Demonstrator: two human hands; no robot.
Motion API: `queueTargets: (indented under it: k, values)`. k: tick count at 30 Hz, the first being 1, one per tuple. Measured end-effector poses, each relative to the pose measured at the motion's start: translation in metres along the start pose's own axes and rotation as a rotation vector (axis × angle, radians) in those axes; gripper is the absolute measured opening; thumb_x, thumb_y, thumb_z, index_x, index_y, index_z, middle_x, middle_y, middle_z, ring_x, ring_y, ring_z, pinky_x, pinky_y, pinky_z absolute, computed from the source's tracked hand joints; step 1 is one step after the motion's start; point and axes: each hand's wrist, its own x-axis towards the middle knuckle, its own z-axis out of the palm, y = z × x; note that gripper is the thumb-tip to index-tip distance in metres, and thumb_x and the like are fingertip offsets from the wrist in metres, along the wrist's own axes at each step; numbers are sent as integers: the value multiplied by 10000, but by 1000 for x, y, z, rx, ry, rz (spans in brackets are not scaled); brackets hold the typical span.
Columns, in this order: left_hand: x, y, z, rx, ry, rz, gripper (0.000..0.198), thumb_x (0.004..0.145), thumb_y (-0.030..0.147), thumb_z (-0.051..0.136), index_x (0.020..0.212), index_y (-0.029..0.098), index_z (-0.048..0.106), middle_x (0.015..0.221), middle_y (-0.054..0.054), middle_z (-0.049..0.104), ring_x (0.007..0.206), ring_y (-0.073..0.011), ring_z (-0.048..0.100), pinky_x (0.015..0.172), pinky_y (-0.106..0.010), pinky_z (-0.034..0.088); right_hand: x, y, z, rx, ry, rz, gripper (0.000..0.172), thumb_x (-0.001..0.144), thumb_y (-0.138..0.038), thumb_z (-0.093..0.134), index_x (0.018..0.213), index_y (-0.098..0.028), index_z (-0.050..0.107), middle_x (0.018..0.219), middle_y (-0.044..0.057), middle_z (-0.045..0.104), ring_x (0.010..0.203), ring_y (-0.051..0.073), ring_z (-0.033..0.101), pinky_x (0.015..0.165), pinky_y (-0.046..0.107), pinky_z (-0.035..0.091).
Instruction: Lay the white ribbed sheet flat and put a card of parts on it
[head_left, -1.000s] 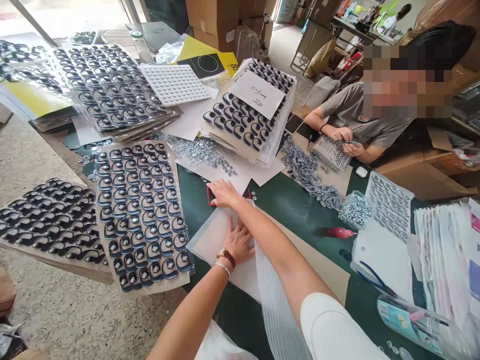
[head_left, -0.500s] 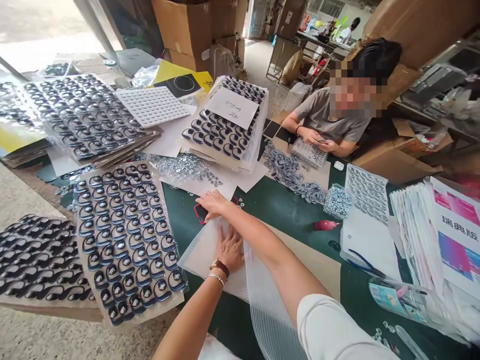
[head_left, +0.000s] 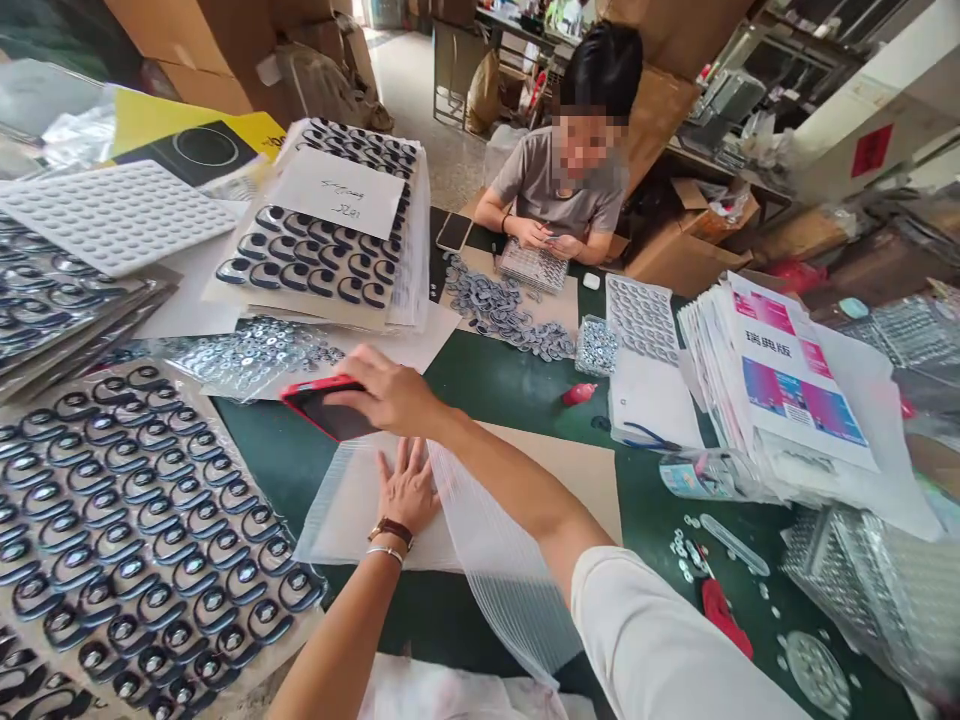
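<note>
My left hand [head_left: 409, 492], with a watch and bracelet on its wrist, lies flat with fingers spread on a clear ribbed plastic sheet [head_left: 330, 520]. Beneath the sheet is a tan board [head_left: 570, 475], and the sheet's right part curls up and hangs toward the front edge. Crossing above, my right hand [head_left: 394, 390] grips a red-cased phone [head_left: 319, 405], raised and tilted over the table beyond the sheet. To the left lies a card of dark hook-shaped pieces with shiny studs [head_left: 142, 500]. Loose metal rings [head_left: 247, 355] are spread in a plastic bag behind the phone.
Across the table a person [head_left: 555, 190] handles small parts beside a heap of grey hook-shaped pieces [head_left: 502, 310]. A tall stack of cards [head_left: 322, 260] stands behind my hands. On the right are a red bottle [head_left: 578, 394], a clear jar [head_left: 705, 476] and a paper pile [head_left: 795, 370].
My right hand has picked the phone up off the table. My left hand stays flat on the plastic sheet. The view has turned to the right.
</note>
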Motion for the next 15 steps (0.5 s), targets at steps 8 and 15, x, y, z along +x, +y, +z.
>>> queueTargets:
  k: [8, 15]
  values:
    - [7, 7, 3, 65, -42, -7, 664, 976, 534, 436, 1588, 288, 355, 1662, -94, 196, 1556, -353, 22, 1166, -723, -79, -345, 34, -138, 49, 268, 914, 355, 909, -518, 640, 1060, -202, 695, 982, 36, 692, 874, 174, 622, 796, 265, 458]
    - [12, 10, 5, 69, -74, -12, 693, 974, 514, 446, 1613, 303, 279, 1670, -112, 154, 1555, -361, 0, 1159, -736, -42, -553, 33, -103, 93, 302, 1448, 427, 802, -535, 626, 973, -152, 701, 907, 84, 696, 864, 237, 642, 789, 338, 504]
